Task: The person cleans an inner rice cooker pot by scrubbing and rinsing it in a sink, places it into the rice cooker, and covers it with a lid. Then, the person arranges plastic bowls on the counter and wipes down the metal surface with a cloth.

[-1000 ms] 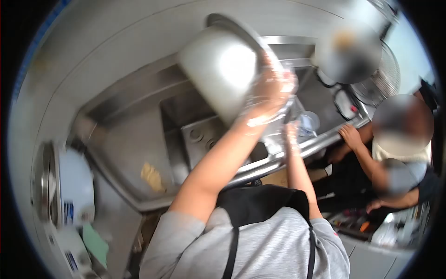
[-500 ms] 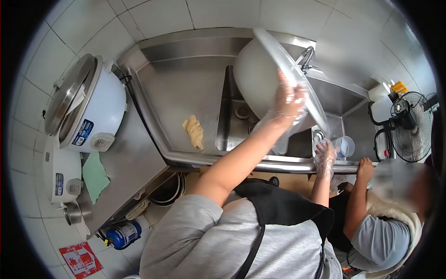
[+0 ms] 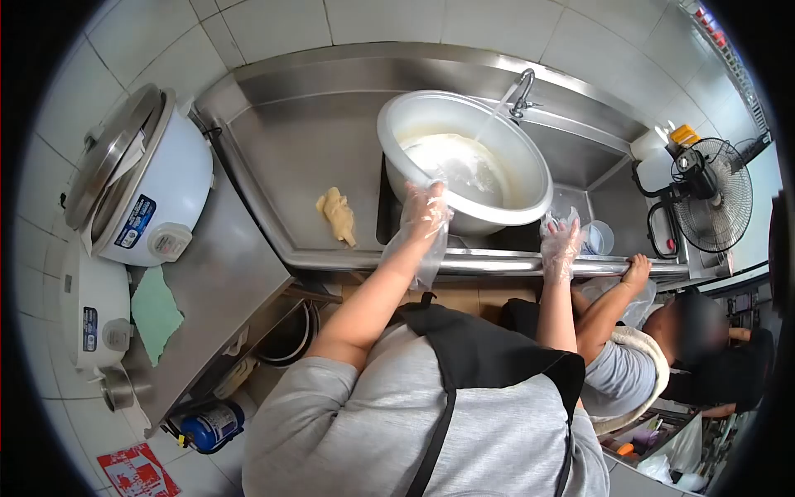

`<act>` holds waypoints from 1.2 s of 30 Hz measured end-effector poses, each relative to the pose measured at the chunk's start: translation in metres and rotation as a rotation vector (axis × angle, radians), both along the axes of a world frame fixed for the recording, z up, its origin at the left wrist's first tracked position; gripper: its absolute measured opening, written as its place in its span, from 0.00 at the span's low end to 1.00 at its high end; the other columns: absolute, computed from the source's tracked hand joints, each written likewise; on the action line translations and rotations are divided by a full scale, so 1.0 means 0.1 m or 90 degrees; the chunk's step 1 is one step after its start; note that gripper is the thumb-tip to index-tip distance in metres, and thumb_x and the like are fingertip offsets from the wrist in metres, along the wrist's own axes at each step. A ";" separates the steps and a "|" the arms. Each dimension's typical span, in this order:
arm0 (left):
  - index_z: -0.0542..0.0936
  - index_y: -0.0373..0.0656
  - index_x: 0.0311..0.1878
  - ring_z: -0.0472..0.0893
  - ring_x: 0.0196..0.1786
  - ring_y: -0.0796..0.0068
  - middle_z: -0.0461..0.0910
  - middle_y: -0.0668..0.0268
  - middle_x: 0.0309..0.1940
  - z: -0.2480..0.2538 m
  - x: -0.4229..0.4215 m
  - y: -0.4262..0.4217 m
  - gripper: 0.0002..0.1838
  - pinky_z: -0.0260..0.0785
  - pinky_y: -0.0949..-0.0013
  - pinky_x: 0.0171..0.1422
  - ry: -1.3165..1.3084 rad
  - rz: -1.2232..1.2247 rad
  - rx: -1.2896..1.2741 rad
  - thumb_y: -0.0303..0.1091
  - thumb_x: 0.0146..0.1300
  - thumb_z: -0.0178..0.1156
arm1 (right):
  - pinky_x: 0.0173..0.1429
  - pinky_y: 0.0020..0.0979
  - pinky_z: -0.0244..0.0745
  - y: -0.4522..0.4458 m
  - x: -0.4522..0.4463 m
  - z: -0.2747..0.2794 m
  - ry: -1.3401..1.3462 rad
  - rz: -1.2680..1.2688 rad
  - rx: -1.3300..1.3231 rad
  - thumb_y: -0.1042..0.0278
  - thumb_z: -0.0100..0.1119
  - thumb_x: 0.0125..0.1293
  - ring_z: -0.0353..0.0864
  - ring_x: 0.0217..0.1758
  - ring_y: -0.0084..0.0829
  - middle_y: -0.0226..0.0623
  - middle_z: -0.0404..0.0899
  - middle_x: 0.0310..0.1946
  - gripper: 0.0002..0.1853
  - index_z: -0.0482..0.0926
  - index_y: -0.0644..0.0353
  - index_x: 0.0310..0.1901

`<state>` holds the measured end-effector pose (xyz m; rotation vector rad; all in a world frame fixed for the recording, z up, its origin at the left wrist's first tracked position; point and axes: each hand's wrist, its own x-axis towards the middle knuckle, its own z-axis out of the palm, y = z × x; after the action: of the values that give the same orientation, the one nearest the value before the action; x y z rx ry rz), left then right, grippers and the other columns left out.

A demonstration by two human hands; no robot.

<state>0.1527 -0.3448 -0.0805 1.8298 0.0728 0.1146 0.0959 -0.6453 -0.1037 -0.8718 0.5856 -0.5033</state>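
Note:
A large white plastic basin (image 3: 530,203) rests over the sink with its opening upward, some cloudy water inside. From the faucet (image 3: 523,95) a stream runs down into it. My left hand (image 3: 426,211), in a clear plastic glove, grips the basin's near-left rim. Also gloved, my right hand (image 3: 563,240) is open with fingers apart, just right of the basin. Beside it stands a clear plastic cup (image 3: 599,238) near the sink's front edge.
A yellowish cloth (image 3: 336,217) lies on the steel drainboard. Left are a large rice cooker (image 3: 166,195) and a green cloth (image 3: 156,313). A fan (image 3: 716,195) stands right. Another person's hand (image 3: 636,272) touches the sink's front edge; a further person is behind.
The basin has gone from tilted on its side to upright, its inside now showing. My left hand has moved left and nearer along its rim. The view has shifted right.

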 end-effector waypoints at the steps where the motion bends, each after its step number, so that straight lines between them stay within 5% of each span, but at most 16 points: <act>1: 0.72 0.33 0.38 0.77 0.23 0.61 0.75 0.52 0.24 0.11 -0.05 0.07 0.13 0.72 0.65 0.30 -0.011 -0.069 0.058 0.35 0.59 0.48 | 0.55 0.48 0.63 0.01 -0.02 0.02 -0.056 0.053 0.029 0.42 0.45 0.63 0.66 0.57 0.45 0.47 0.51 0.64 0.40 0.37 0.42 0.69; 3: 0.72 0.36 0.31 0.71 0.14 0.66 0.71 0.59 0.15 -0.18 0.04 0.10 0.17 0.66 0.67 0.19 0.031 -0.037 -0.199 0.44 0.60 0.48 | 0.60 0.48 0.58 0.08 -0.04 0.10 -0.071 0.066 0.077 0.38 0.40 0.62 0.60 0.62 0.47 0.46 0.49 0.65 0.40 0.40 0.47 0.69; 5: 0.72 0.36 0.34 0.68 0.10 0.72 0.70 0.61 0.13 -0.17 -0.02 0.13 0.26 0.61 0.71 0.11 0.174 0.005 -0.309 0.55 0.61 0.46 | 0.64 0.48 0.54 0.28 -0.18 0.32 -0.085 0.076 0.110 0.36 0.39 0.62 0.55 0.66 0.48 0.45 0.48 0.66 0.41 0.41 0.53 0.68; 9: 0.68 0.40 0.32 0.63 0.09 0.73 0.60 0.66 0.11 -0.11 -0.11 0.22 0.23 0.55 0.70 0.11 0.295 0.026 -0.362 0.55 0.61 0.48 | 0.64 0.50 0.53 0.55 -0.51 0.66 -0.105 0.099 0.129 0.41 0.39 0.64 0.56 0.65 0.50 0.47 0.50 0.65 0.37 0.43 0.55 0.67; 13: 0.70 0.40 0.43 0.72 0.20 0.68 0.70 0.62 0.23 -1.26 0.26 0.19 0.25 0.64 0.65 0.22 0.258 -0.051 -0.406 0.55 0.62 0.47 | 0.65 0.53 0.53 0.74 -0.85 0.79 -0.129 0.115 0.145 0.46 0.38 0.67 0.57 0.65 0.51 0.48 0.54 0.63 0.29 0.47 0.44 0.66; 15: 0.72 0.38 0.47 0.76 0.33 0.62 0.75 0.58 0.34 -0.88 0.11 0.21 0.26 0.67 0.60 0.36 0.208 -0.110 -0.127 0.54 0.62 0.48 | 0.66 0.52 0.53 0.63 -0.90 0.68 -0.151 0.186 0.238 0.45 0.36 0.67 0.57 0.65 0.49 0.48 0.54 0.63 0.29 0.48 0.46 0.66; 17: 0.75 0.35 0.47 0.77 0.47 0.59 0.77 0.53 0.47 0.14 -0.24 0.39 0.28 0.67 0.58 0.49 0.179 -0.202 0.205 0.53 0.62 0.45 | 0.66 0.51 0.53 0.95 -1.00 1.04 -0.108 0.141 0.102 0.45 0.36 0.67 0.56 0.66 0.50 0.48 0.54 0.64 0.30 0.50 0.50 0.66; 19: 0.74 0.36 0.47 0.77 0.43 0.65 0.77 0.59 0.43 0.20 -0.24 0.47 0.22 0.68 0.63 0.44 0.113 -0.310 0.341 0.46 0.60 0.52 | 0.66 0.50 0.53 0.97 -1.02 1.07 -0.104 0.126 0.081 0.45 0.36 0.67 0.57 0.65 0.50 0.48 0.54 0.64 0.31 0.48 0.49 0.67; 20: 0.75 0.38 0.44 0.77 0.41 0.67 0.78 0.60 0.40 -0.23 -0.18 0.43 0.17 0.67 0.64 0.43 -0.030 -0.345 -0.137 0.42 0.61 0.49 | 0.66 0.50 0.54 0.95 -0.98 1.02 -0.107 0.119 0.077 0.45 0.36 0.67 0.57 0.65 0.50 0.49 0.54 0.64 0.31 0.48 0.49 0.67; 22: 0.75 0.42 0.36 0.75 0.35 0.73 0.76 0.63 0.30 -0.23 -0.43 0.55 0.09 0.66 0.68 0.39 -0.188 -0.324 -0.610 0.34 0.61 0.47 | 0.66 0.50 0.55 0.85 -0.96 0.92 -0.110 0.086 0.083 0.48 0.38 0.67 0.57 0.65 0.51 0.49 0.51 0.65 0.31 0.46 0.52 0.67; 24: 0.76 0.43 0.36 0.74 0.35 0.76 0.76 0.66 0.31 0.21 -0.64 0.78 0.09 0.66 0.70 0.39 -0.148 -0.238 -0.199 0.35 0.61 0.49 | 0.66 0.50 0.54 0.66 -0.88 0.73 -0.124 0.100 0.154 0.49 0.40 0.66 0.56 0.65 0.52 0.49 0.48 0.66 0.32 0.46 0.54 0.67; 27: 0.78 0.40 0.39 0.76 0.32 0.75 0.77 0.65 0.28 0.42 -0.70 0.97 0.15 0.68 0.70 0.36 -0.013 -0.117 -0.015 0.41 0.63 0.47 | 0.69 0.51 0.50 0.56 -0.77 0.50 -0.167 0.095 0.224 0.50 0.44 0.65 0.49 0.68 0.53 0.49 0.42 0.67 0.37 0.42 0.58 0.67; 31: 0.76 0.30 0.44 0.75 0.29 0.79 0.78 0.61 0.28 0.19 -0.68 1.22 0.27 0.67 0.77 0.32 0.048 -0.038 -0.437 0.51 0.65 0.46 | 0.69 0.48 0.48 0.62 -0.66 0.49 -0.183 0.091 0.179 0.45 0.43 0.64 0.49 0.68 0.51 0.45 0.38 0.69 0.38 0.40 0.54 0.68; 36: 0.73 0.30 0.48 0.77 0.36 0.74 0.78 0.56 0.38 0.21 -0.69 1.63 0.35 0.70 0.74 0.35 0.001 -0.057 -0.500 0.60 0.64 0.41 | 0.64 0.43 0.56 0.76 -0.46 0.43 -0.142 -0.066 0.016 0.47 0.46 0.63 0.54 0.66 0.45 0.44 0.46 0.68 0.35 0.47 0.50 0.67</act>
<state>0.0837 -0.1815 -0.0597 1.0465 0.0285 0.0141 0.0497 -0.5690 -0.0603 -0.7512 0.4328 -0.6761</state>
